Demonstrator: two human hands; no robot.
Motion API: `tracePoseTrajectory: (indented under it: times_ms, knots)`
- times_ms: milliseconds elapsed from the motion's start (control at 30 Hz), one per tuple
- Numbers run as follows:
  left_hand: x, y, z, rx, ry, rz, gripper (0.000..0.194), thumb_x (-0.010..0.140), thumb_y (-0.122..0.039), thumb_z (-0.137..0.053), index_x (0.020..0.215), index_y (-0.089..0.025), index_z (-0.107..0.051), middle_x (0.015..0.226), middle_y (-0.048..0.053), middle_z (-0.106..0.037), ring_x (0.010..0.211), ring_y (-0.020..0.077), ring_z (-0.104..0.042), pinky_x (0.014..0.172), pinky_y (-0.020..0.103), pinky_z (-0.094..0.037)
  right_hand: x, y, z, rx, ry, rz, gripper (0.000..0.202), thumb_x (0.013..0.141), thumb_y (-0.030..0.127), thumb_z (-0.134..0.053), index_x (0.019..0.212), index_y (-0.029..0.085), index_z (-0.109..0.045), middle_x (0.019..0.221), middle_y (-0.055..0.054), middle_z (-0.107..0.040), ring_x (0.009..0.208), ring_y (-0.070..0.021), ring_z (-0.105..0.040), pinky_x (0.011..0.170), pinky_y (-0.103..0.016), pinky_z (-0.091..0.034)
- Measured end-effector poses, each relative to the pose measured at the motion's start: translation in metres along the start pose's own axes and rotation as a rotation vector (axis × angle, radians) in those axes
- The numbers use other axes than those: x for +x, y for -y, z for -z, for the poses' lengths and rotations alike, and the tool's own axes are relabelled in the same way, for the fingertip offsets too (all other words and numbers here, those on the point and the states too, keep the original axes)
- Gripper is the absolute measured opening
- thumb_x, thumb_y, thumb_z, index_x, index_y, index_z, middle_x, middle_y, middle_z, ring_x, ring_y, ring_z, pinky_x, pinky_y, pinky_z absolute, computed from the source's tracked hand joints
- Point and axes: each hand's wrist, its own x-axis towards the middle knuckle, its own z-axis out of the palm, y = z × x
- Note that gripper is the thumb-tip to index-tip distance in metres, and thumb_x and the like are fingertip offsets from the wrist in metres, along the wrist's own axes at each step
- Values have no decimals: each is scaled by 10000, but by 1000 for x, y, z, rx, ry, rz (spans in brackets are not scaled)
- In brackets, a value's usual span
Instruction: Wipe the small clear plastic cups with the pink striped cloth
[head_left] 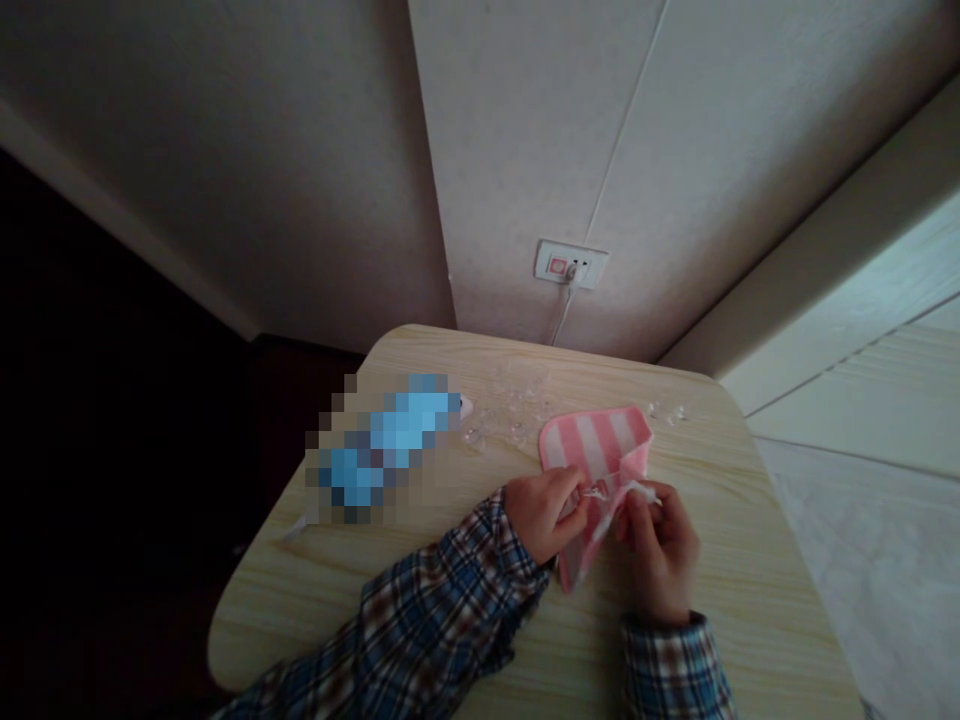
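A pink-and-white striped cloth (592,445) lies on the wooden table, its right edge folded and lifted. My left hand (546,512) is closed at the cloth's middle, its fingers pinching a small clear plastic piece (596,491). On the other side, my right hand (664,550) is closed around a bunched part of the cloth, and a white bit (643,491) sticks out above its fingers. The two hands are close together, nearly meeting over the cloth. What lies under the fingertips is partly hidden.
Several clear plastic pieces (517,405) are scattered behind the cloth, and a few more clear pieces (667,411) lie to its right. A blurred-out blue phone-like object (409,425) rests at left. A wall socket (571,264) with a plugged-in cable is behind the table (735,580).
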Motion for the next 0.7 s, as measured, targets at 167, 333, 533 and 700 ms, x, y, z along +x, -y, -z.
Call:
tracePoseTrajectory:
  times_ms: [167, 333, 533, 700]
  knots:
    - [1, 0, 0, -48, 10, 23, 97, 781, -216, -429, 810, -171, -510, 683, -1, -557, 600, 108, -503, 559, 199, -370, 1, -1, 0, 31, 16, 5, 114, 808, 283, -498, 850, 177, -504, 486, 65, -453, 436, -62, -400, 422, -181, -303]
    - [2, -1, 3, -135, 30, 43, 101, 791, -213, -426, 786, -164, -514, 602, -29, -494, 552, 88, -460, 535, 186, -332, 1, 1, 0, 50, 11, 20, 108, 803, 278, -505, 834, 175, -506, 468, 70, -441, 420, -56, -384, 401, -171, -286]
    - [5, 3, 0, -241, 38, 106, 147, 801, -261, -430, 789, -158, -534, 552, -46, -455, 519, 77, -434, 496, 182, -293, 1, 0, -1, 59, 6, 26, 114, 801, 282, -508, 839, 175, -503, 461, 71, -444, 411, -55, -378, 394, -168, -281]
    - [6, 4, -1, -286, 61, 140, 168, 801, -276, -427, 760, -160, -541, 523, -52, -438, 500, 73, -428, 470, 179, -280, 0, 0, -2, 58, 0, 26, 109, 805, 278, -504, 838, 174, -504, 463, 71, -443, 412, -54, -379, 394, -167, -282]
